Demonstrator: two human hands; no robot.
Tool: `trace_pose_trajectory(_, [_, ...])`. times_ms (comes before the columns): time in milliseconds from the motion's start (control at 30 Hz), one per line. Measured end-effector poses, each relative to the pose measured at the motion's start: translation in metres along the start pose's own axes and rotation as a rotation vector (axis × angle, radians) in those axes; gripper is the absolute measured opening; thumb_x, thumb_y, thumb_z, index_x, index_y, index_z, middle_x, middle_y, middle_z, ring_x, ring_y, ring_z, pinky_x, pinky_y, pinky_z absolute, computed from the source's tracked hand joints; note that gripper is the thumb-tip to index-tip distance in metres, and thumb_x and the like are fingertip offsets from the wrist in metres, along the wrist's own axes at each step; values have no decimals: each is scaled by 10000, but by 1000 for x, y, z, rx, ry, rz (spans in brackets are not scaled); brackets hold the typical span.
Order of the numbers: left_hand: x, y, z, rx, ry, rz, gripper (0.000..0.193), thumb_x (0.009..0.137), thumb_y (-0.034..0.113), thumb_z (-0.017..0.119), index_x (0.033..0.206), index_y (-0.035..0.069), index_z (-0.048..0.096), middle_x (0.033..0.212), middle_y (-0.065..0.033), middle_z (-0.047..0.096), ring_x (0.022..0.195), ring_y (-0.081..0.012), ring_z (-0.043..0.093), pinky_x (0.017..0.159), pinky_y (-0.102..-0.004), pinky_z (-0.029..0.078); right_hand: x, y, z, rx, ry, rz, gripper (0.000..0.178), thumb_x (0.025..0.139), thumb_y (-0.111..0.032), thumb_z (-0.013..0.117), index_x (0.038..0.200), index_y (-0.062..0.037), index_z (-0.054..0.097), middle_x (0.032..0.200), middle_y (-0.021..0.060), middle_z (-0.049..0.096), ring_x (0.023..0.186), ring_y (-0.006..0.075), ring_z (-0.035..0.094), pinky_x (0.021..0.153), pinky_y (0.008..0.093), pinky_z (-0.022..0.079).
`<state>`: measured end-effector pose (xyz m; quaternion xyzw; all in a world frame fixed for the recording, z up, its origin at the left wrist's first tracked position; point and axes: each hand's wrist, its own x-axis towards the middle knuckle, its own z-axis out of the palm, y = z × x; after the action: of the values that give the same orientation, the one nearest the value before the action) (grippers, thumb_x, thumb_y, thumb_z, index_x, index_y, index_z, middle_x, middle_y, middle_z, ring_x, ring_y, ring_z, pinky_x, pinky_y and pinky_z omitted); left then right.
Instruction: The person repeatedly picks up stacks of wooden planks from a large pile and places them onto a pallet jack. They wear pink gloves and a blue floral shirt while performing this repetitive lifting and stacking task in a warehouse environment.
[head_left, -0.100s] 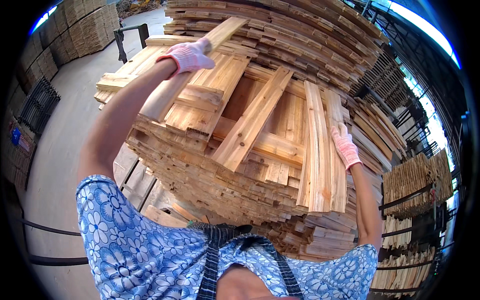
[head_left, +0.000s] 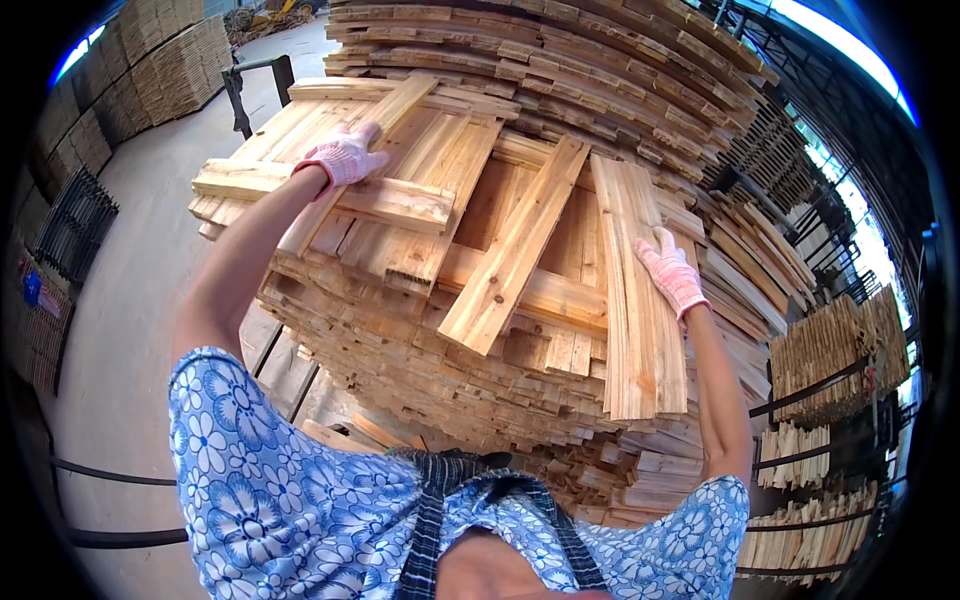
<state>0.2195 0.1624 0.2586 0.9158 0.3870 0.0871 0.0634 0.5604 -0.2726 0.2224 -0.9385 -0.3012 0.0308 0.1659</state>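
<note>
My left hand (head_left: 345, 157), in a pale pink knit glove, is closed around a long narrow wooden board (head_left: 405, 105). This board lies slantwise over the left part of a layer of boards, beside a short crosspiece (head_left: 395, 203). On the right, my gloved right hand (head_left: 672, 272) grips the right-hand board (head_left: 655, 345) of a pair, thumb on top; its other fingers are partly hidden. Its neighbour (head_left: 622, 290) lies side by side with it. Between my hands another board (head_left: 515, 245) slants across a gap in the layer.
Beneath lies a broad stack of boards (head_left: 400, 350). A taller lumber stack (head_left: 560, 70) rises behind it. At right stand loose planks (head_left: 755, 255) and bundled wood (head_left: 825, 350) on dark racks. A black metal post (head_left: 236, 100) stands at far left beside the concrete floor (head_left: 130, 300).
My left hand has come down and nearer, lowering its board onto the layer. My right hand has shifted left, and the gap between the two right-hand boards has closed.
</note>
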Motion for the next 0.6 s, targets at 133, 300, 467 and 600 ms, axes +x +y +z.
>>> trace_pose_trajectory(133, [0, 18, -1, -37, -23, -13, 685, 942, 559, 548, 1525, 212, 448, 1452, -334, 480, 1291, -495, 551, 1073, -546, 460, 9, -54, 11, -10, -11, 22, 780, 970, -655, 514, 1564, -161, 403, 1499, 310, 495, 1371, 445, 507, 1120, 477, 413])
trace_pose_trajectory(300, [3, 20, 0, -49, -58, -17, 671, 948, 557, 535, 1514, 206, 454, 1452, -326, 479, 1292, -491, 554, 1067, -547, 462, 24, -131, 52, 53, -7, -6, 816, 941, -681, 518, 1590, -216, 350, 1495, 309, 473, 1318, 488, 536, 1094, 523, 437])
trace_pose_trajectory(467, [-1, 28, -4, -25, -92, -38, 698, 922, 530, 585, 1523, 208, 434, 1456, -333, 456, 1282, -493, 560, 1051, -537, 474, 17, -132, 58, 174, -40, -4, 835, 928, -589, 622, 1614, -224, 319, 1527, 304, 454, 1408, 454, 463, 1163, 506, 375])
trace_pose_trajectory(600, [9, 32, 4, -12, -65, -63, 724, 900, 479, 635, 1539, 220, 412, 1452, -324, 464, 1287, -479, 562, 1053, -517, 483, 42, -78, 62, 416, -162, -276, 918, 888, -517, 722, 1639, -245, 270, 1600, 276, 380, 1496, 445, 337, 1221, 484, 303])
